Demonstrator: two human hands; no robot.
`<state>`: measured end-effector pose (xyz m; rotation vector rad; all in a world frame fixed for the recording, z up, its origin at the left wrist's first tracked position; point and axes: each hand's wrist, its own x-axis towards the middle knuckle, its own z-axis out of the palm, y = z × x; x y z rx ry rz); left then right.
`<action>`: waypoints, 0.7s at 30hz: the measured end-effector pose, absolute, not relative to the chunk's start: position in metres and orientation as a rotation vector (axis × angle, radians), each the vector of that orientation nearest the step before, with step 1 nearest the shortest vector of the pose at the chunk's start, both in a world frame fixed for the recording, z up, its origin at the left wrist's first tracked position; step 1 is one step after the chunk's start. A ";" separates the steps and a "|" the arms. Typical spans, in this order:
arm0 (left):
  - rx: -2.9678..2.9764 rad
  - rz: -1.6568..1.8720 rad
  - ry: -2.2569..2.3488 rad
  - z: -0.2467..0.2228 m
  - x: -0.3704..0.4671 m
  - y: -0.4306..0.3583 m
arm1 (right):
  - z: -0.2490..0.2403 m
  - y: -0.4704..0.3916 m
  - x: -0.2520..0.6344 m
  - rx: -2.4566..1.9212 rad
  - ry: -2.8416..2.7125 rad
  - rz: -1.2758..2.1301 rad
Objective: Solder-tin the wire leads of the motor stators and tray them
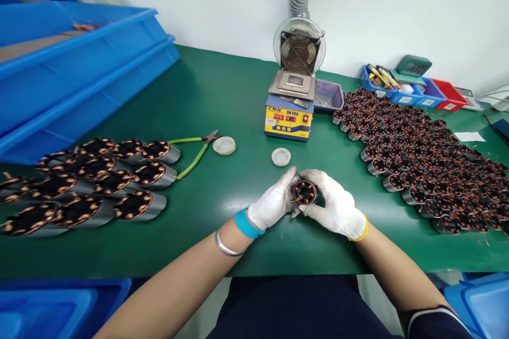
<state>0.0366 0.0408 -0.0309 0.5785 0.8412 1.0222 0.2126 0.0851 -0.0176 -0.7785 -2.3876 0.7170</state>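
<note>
Between my two gloved hands, over the green bench, is a motor stator [305, 192] with a dark core and copper windings; its open end faces up. My left hand [276, 198], in a white glove with a teal cuff, closes on its left side. From the right, my right hand [333, 204], in a white glove with a yellow cuff, curls its fingers round the rim. Just beyond the hands lies a small white round dish [281, 157]. Another round dish [224, 145] sits farther left, touching or close to green-handled cutting pliers [199, 153].
A blue and yellow solder pot [288, 119] stands behind, below a fan duct [299, 50]. Larger stators [139, 205] stand in rows at left by stacked blue crates [87, 69]. Many small stators [429, 169] cover the right side. Behind them are a purple tray [329, 96] and small bins [451, 96].
</note>
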 end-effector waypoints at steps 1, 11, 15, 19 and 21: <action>0.641 1.010 0.861 -0.033 0.038 0.040 | -0.022 0.084 0.211 -0.778 -2.389 0.716; 1.373 1.553 1.507 -0.043 0.041 0.035 | -0.029 0.087 0.218 -0.842 -2.461 0.446; 0.828 1.560 1.342 -0.050 0.037 0.037 | -0.028 0.087 0.216 -0.899 -2.408 0.432; 0.872 1.696 1.292 -0.052 0.034 0.038 | -0.025 0.087 0.217 -0.797 -2.412 0.323; 1.237 1.638 1.428 -0.047 0.033 0.036 | -0.024 0.089 0.218 -0.721 -2.425 0.255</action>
